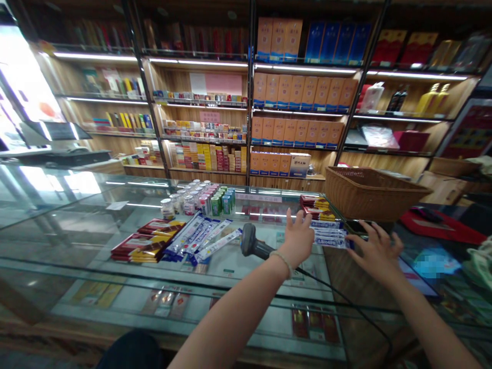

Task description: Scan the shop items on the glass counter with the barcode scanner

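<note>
Long blue-and-white packets (329,237) lie in a neat row on the glass counter between my two hands. At their left end is my left hand (298,241), open with its fingers apart; whether it touches them I cannot tell. My right hand (378,256) is open over the right end, thumb close to the packet tips. Behind the row sits a stack of red-and-yellow packets (317,207). Left of my left wrist, a black handheld barcode scanner (253,243) lies on the glass, partly hidden by my forearm.
More blue-and-white packets (200,236) lie loosely beside red-and-yellow packets (151,241). Several small cylindrical containers (207,197) stand behind them. A wicker basket (369,197) stands at the back right. The scanner's cable (346,297) runs across the front right. Stocked shelves line the wall.
</note>
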The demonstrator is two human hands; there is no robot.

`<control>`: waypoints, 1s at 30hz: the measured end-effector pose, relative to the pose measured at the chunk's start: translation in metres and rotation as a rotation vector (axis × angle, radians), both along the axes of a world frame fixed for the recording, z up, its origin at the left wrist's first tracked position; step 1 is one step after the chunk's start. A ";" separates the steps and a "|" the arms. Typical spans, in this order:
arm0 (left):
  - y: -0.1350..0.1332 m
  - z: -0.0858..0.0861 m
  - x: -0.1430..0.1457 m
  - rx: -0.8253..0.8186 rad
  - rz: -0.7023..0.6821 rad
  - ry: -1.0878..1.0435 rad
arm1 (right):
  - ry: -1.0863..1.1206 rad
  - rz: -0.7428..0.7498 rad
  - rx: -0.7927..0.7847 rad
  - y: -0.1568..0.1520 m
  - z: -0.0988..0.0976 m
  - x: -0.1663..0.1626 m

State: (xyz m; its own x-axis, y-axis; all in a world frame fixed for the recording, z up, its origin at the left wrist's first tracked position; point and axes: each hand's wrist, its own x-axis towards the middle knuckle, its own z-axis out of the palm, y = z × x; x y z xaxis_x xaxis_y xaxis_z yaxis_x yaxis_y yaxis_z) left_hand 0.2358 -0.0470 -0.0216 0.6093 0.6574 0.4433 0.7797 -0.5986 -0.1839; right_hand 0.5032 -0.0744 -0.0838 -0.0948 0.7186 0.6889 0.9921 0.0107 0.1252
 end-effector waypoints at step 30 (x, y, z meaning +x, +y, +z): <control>0.002 0.014 -0.022 0.016 0.010 -0.123 | -0.132 0.011 0.051 0.006 0.020 -0.047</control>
